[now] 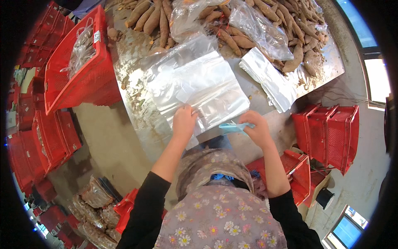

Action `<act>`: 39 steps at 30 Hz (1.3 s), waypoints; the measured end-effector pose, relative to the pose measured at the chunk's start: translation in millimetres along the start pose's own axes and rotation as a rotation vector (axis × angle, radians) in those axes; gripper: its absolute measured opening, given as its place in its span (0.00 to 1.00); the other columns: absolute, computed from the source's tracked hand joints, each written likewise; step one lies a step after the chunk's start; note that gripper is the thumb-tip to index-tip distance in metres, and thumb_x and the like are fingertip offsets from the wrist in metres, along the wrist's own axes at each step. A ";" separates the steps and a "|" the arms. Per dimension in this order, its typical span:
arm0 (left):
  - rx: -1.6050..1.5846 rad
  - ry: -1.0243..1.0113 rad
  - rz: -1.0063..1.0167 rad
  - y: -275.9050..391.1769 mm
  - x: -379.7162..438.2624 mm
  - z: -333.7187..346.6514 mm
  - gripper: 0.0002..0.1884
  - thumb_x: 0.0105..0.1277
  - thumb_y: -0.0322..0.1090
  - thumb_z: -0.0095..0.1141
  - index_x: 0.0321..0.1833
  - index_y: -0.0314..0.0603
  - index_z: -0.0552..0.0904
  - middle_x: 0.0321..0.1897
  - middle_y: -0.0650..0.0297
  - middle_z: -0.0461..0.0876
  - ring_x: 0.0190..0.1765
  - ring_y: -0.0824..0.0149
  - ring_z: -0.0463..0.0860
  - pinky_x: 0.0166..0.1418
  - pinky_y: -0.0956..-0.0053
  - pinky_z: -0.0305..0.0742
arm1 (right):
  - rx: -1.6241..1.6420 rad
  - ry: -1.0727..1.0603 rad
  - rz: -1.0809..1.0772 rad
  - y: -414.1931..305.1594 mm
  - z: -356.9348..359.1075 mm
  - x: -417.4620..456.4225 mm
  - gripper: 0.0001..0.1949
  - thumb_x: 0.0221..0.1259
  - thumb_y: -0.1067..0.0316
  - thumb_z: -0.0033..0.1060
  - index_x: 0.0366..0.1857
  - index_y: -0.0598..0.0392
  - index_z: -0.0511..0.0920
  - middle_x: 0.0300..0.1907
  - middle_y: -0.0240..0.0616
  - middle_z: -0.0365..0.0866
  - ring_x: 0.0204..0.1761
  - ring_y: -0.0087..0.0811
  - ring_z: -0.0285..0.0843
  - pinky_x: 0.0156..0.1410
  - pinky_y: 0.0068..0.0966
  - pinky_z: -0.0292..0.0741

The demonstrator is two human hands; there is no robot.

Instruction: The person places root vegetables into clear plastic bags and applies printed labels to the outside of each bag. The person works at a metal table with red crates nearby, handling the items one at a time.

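Note:
A stack of flat clear plastic bags [214,84] lies across the metal table [136,105] in front of me. My left hand [184,122] is at the stack's near left edge, its fingers closed on the plastic there. Just off the near right corner, my right hand [256,127] pinches a crumpled piece of light-blue plastic film [234,127]. A second, folded bundle of clear bags [269,79] rests to the right of the stack. Behind the bags are piled long brown tubers [152,17], some under loose clear plastic [259,26].
A red plastic crate [105,71] holding a filled clear bag [82,49] stands against the table's left side. More red crates [326,133] are stacked at right, near a black bucket [325,198]. Filled plastic sacks [96,214] lie on the floor at lower left.

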State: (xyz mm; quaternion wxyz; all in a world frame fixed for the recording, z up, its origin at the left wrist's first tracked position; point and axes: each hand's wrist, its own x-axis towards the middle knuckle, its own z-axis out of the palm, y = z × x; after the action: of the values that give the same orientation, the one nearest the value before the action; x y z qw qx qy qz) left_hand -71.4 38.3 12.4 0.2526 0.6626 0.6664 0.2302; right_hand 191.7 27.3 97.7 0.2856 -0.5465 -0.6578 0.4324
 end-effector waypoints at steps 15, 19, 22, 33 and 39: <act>-1.246 -1.413 0.200 108.9 2.2 26.2 0.27 0.67 0.36 0.61 0.68 0.40 0.71 0.56 0.67 0.80 0.58 0.73 0.75 0.61 0.71 0.72 | 1.120 0.345 0.083 -41.1 -67.1 -60.5 0.03 0.69 0.69 0.48 0.37 0.54 0.73 0.41 0.36 0.83 0.41 0.26 0.81 0.46 0.21 0.77; -1.278 -1.692 0.335 125.8 -6.6 32.5 0.30 0.59 0.34 0.69 0.65 0.37 0.74 0.61 0.63 0.76 0.57 0.70 0.75 0.61 0.73 0.71 | 1.014 0.575 0.186 -67.1 -76.2 -64.2 0.11 0.70 0.65 0.48 0.49 0.58 0.76 0.46 0.38 0.82 0.45 0.28 0.81 0.49 0.22 0.77; -1.331 -1.779 0.268 136.8 -16.8 27.0 0.22 0.59 0.33 0.69 0.55 0.35 0.78 0.53 0.61 0.80 0.54 0.70 0.77 0.59 0.73 0.72 | 1.055 0.533 0.079 -45.7 -85.1 -74.1 0.15 0.71 0.65 0.48 0.55 0.61 0.74 0.49 0.40 0.81 0.47 0.29 0.82 0.51 0.24 0.78; -0.420 0.375 0.558 175.0 14.4 -0.3 0.13 0.45 0.21 0.60 0.35 0.38 0.75 0.45 0.54 0.77 0.41 0.51 0.79 0.40 0.62 0.76 | -0.473 1.002 0.186 -56.1 -122.3 -107.1 0.09 0.65 0.70 0.59 0.47 0.58 0.77 0.41 0.34 0.81 0.40 0.25 0.78 0.46 0.22 0.74; -0.888 0.043 0.530 210.9 -11.6 16.5 0.12 0.52 0.25 0.64 0.37 0.38 0.74 0.47 0.52 0.75 0.43 0.50 0.79 0.41 0.64 0.77 | -0.613 0.808 0.110 -75.5 -116.4 -94.5 0.13 0.57 0.79 0.51 0.46 0.60 0.78 0.39 0.39 0.82 0.42 0.29 0.80 0.49 0.23 0.75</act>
State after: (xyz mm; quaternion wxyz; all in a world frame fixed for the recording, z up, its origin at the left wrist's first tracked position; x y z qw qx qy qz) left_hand 100.9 29.6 135.5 0.4286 0.6326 0.3189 0.5607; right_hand 277.4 -36.2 227.3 0.3204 -0.7627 -0.5617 -0.0119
